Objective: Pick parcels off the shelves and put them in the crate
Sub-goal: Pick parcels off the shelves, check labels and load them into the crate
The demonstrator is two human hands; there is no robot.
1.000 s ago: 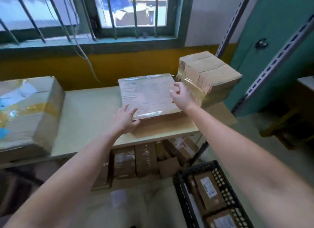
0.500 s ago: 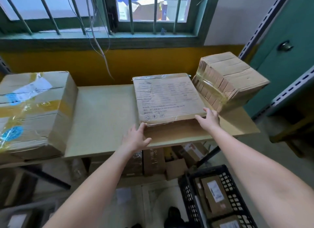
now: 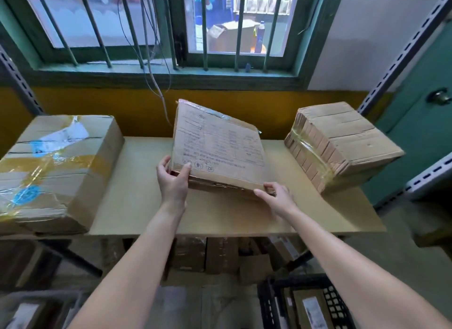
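Note:
A flat brown parcel (image 3: 217,145) with printed text on its top is tilted up above the middle of the shelf board (image 3: 137,201). My left hand (image 3: 172,179) grips its near left corner, thumb on top. My right hand (image 3: 277,197) holds its near right corner from below. The parcel's far edge points up toward the window. A black plastic crate (image 3: 337,304) stands on the floor at the lower right, with labelled parcels (image 3: 310,311) inside it.
A big taped box (image 3: 53,169) fills the shelf's left end. A taped bundle of cardboard (image 3: 340,145) sits at the right end. More boxes (image 3: 220,255) stand on the lower shelf. Slotted metal uprights (image 3: 401,52) rise at the right, beside a green door (image 3: 425,137).
The flat parcel lay on the shelf board; both hands slid to its near corners, took hold and lifted it off the board, tilted with its far edge up.

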